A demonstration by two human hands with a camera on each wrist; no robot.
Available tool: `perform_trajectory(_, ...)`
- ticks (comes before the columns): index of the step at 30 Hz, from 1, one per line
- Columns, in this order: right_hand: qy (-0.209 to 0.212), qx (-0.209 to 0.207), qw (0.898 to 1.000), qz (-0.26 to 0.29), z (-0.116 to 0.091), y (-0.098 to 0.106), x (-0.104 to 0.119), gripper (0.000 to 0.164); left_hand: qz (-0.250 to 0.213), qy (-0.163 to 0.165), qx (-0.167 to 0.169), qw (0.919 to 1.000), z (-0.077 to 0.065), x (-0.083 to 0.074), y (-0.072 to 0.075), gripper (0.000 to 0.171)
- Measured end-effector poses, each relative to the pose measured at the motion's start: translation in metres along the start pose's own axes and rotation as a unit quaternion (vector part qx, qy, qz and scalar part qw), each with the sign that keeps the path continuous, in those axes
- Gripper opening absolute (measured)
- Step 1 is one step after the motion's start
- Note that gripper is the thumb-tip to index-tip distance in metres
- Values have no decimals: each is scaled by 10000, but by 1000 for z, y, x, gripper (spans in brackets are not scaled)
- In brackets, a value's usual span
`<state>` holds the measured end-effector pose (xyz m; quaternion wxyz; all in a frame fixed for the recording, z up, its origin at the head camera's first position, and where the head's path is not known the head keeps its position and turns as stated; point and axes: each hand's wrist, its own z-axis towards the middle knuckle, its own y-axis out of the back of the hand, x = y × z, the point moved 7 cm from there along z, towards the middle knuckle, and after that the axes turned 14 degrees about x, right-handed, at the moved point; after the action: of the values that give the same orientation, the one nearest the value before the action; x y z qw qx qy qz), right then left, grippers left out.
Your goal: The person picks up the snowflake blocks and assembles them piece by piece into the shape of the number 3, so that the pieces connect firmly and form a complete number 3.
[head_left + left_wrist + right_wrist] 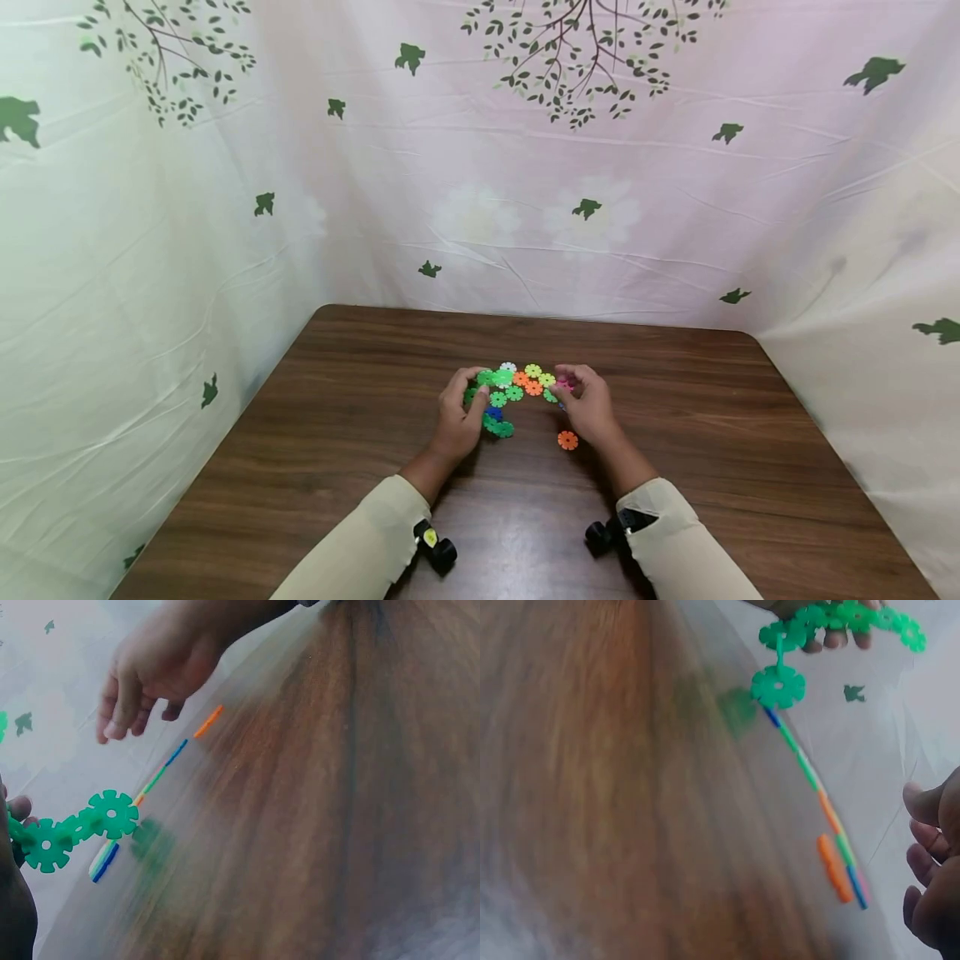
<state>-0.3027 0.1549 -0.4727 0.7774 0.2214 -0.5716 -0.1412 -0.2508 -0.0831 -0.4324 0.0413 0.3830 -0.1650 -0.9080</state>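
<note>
My left hand (459, 408) holds a chain of green notched plastic discs (124, 817) joined edge to edge, raised over the table. In the right wrist view the same chain hangs from the left fingers (832, 639), some discs standing at angles to others. Below and to its right, loose discs lie flat: orange discs (533, 388), yellow discs (547, 379), a white disc (507, 367), a blue disc (494, 412) and a pink disc (567, 386). My right hand (588, 408) hovers over the right end of these discs, fingers loosely bent, with nothing in them.
A lone orange disc (561, 439) lies nearer to me, left of the right forearm. The brown wooden table (337, 450) ends at a white curtain (375, 208) with leaf prints, at the back and sides. Each wrist wears a small black camera (442, 556).
</note>
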Motion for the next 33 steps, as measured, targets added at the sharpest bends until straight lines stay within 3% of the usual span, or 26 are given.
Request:
perform_trajectory(9, -616, 532, 9919, -975, -3, -8, -24, 38, 34, 276, 9, 9996, -2, 2, 1, 18)
perform_trajectory(16, -672, 873, 9844, -1370, -6, -15, -27, 41, 39, 364, 249, 9990, -4, 2, 0, 27)
perform_trajectory(20, -680, 899, 9822, -1500, -6, -16, -26, 37, 23, 379, 282, 9989, -5, 6, -1, 30)
perform_trajectory(26, -737, 930, 9813, -1515, -5, -17, -28, 33, -67, 312, 355, 9989, -9, 35, -7, 34)
perform_trajectory(33, -754, 909, 9814, -1514, -6, -18, -27, 32, -39, 309, 383, 9988, -10, 35, -6, 30)
